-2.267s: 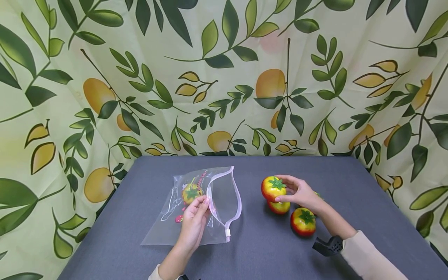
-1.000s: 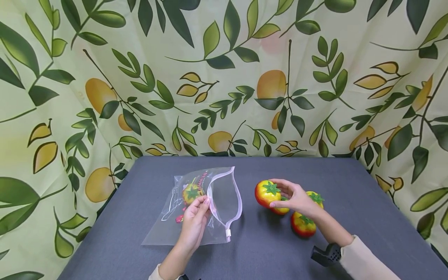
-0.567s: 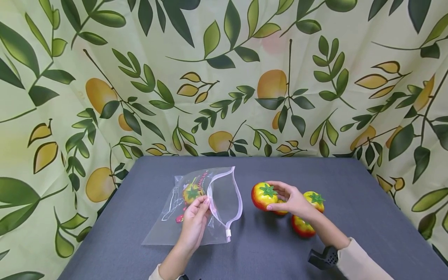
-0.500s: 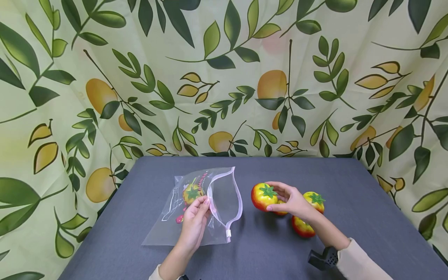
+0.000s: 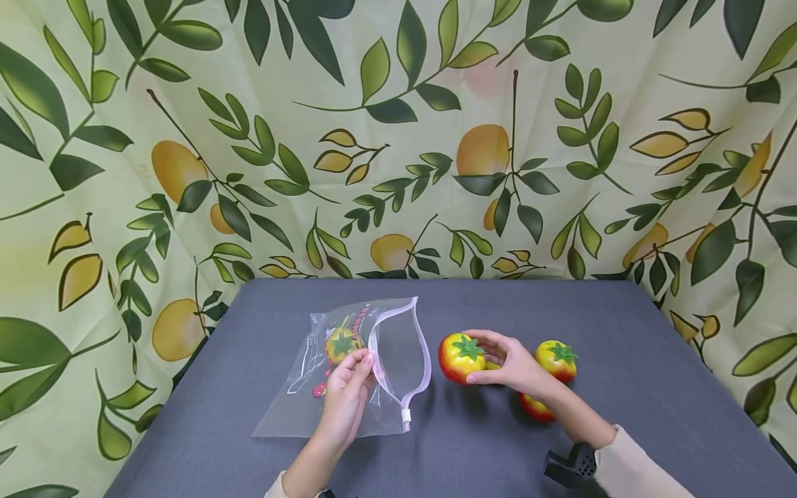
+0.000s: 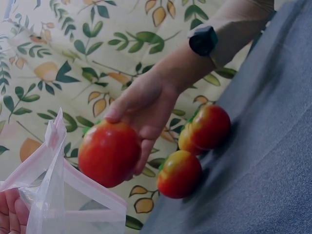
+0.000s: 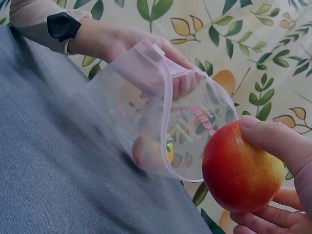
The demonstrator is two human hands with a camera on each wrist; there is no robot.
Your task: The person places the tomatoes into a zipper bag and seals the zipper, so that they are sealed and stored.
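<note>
The right hand (image 5: pixel 513 363) grasps a toy tomato (image 5: pixel 459 357) with thumb and fingers curled around it, and holds it just beside the open mouth of the zip bag (image 5: pixel 349 373), on the side away from the left hand. The tomato is round and glossy; its skin is red and turns to yellow-orange near the top, where a green star-shaped leaf cap sits. In the right wrist view the same tomato (image 7: pixel 241 169) looks red on one side and yellow on the other, and it is close to the bag mouth but not inside it.

The left hand (image 5: pixel 345 398) pinches the near edge of the bag opening between thumb and fingers and keeps it lifted. The bag is clear plastic with a pale pink zip rim (image 5: pixel 398 356) and colourful print, and it lies flat on the grey table (image 5: pixel 436 449). Inside the bag, one more tomato (image 5: pixel 339 343) of the same kind is already lying, seen through the plastic.

On the far side of the held tomato from the bag, another tomato (image 5: pixel 556 360) stands on the table, and one more (image 5: pixel 534 408) is partly hidden under the right wrist. In the left wrist view three tomatoes lie there close together. Behind the table hangs a cloth (image 5: pixel 398 138) with leaves and yellow fruits printed on it.
</note>
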